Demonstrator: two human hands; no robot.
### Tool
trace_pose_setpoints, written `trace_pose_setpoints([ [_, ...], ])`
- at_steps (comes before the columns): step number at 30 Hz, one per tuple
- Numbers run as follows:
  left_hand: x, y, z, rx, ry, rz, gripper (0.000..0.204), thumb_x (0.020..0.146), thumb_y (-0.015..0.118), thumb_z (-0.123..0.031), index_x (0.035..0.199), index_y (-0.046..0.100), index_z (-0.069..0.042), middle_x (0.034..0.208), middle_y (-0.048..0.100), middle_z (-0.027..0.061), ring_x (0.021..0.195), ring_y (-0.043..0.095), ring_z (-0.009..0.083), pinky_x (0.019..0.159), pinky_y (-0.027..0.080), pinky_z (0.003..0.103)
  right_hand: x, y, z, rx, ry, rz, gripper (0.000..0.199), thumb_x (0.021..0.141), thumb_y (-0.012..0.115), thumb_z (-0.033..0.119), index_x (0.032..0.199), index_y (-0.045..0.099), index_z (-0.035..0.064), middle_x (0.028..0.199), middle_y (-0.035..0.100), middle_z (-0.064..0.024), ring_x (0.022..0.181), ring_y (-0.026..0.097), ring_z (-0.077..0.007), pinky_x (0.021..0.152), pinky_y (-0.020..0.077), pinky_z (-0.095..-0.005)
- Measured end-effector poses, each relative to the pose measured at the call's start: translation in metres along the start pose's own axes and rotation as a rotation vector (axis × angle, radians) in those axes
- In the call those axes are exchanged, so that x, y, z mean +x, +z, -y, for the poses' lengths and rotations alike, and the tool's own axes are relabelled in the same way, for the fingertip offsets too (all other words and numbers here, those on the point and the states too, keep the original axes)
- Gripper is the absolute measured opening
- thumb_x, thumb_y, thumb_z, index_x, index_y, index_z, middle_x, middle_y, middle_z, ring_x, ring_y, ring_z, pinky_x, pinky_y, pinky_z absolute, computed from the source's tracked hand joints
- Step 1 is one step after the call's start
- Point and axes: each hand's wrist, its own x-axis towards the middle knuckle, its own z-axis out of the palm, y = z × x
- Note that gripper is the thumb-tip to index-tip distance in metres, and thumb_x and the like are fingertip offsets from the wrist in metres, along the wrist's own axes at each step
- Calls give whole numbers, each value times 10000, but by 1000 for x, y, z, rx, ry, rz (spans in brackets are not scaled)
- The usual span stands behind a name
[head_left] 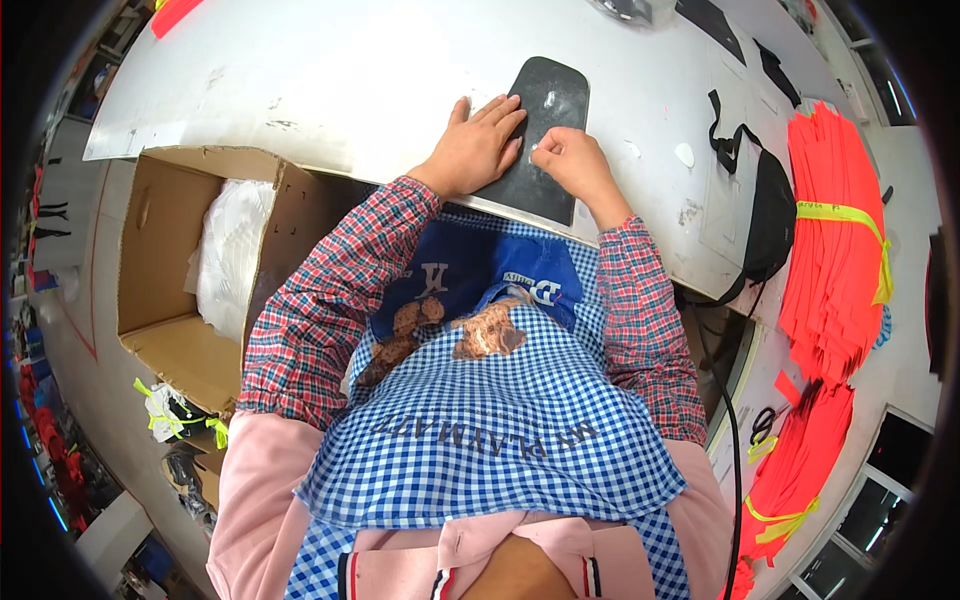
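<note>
A black flat panel with rounded corners point(562, 105) lies on the white table in front of me, with whitish smudges near its far end. My left hand point(478, 150) rests palm down across the panel's left edge, fingers stretched out. Over the panel's right half, my right hand point(580, 168) is closed in a pinch, its fingertips just above or touching the surface. A tiny white bit shows at those fingertips; what it is cannot be made out.
An open cardboard box point(150, 250) holding a white plastic bag point(232, 260) stands left of the white table point(330, 80). At right are a small white oval piece point(684, 155), a black strapped item point(768, 210), tied bundles of red-orange fabric point(830, 270) and black-handled scissors point(764, 420).
</note>
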Motion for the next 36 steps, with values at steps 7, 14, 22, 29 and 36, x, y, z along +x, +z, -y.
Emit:
trace_pose_setpoints([
  [7, 0, 1, 1, 4, 0, -6, 433, 979, 481, -274, 1342, 531, -43, 1469, 470, 128, 1380, 416, 268, 1109, 274, 585, -12, 14, 4, 45, 27, -209, 195, 782, 685, 237, 810, 691, 44, 752, 702, -130, 714, 689, -285, 675, 542, -374],
  [14, 0, -1, -1, 0, -12, 2, 423, 977, 496, -248, 1353, 517, -57, 1473, 465, 122, 1390, 402, 271, 1106, 280, 563, -19, 12, -5, 180, 10, -275, 174, 818, 666, 211, 839, 684, 40, 753, 703, -120, 710, 682, -286, 670, 532, -386],
  [22, -1, -2, -3, -4, -36, 29, 433, 991, 480, -262, 1377, 500, -67, 1495, 433, 127, 1412, 364, 283, 1144, 238, 551, -28, 12, -24, 176, 131, -429, 192, 847, 681, 213, 882, 657, 25, 919, 664, -143, 814, 659, -294, 757, 515, -391],
  [29, -3, -4, -5, -8, -20, -12, 415, 994, 476, -267, 1356, 522, -69, 1462, 462, 144, 1393, 380, 316, 1141, 248, 560, -30, 14, -17, 318, 5, -584, 178, 866, 686, 193, 878, 656, 19, 880, 674, -114, 795, 664, -234, 723, 524, -344],
  [36, -4, -7, -5, -110, -34, -77, 370, 974, 514, -218, 1306, 547, -58, 1409, 496, 164, 1364, 404, 336, 1129, 278, 542, -29, 25, -19, 549, 45, -294, 179, 861, 692, 187, 877, 669, 10, 764, 660, -73, 743, 606, -133, 688, 487, -294],
])
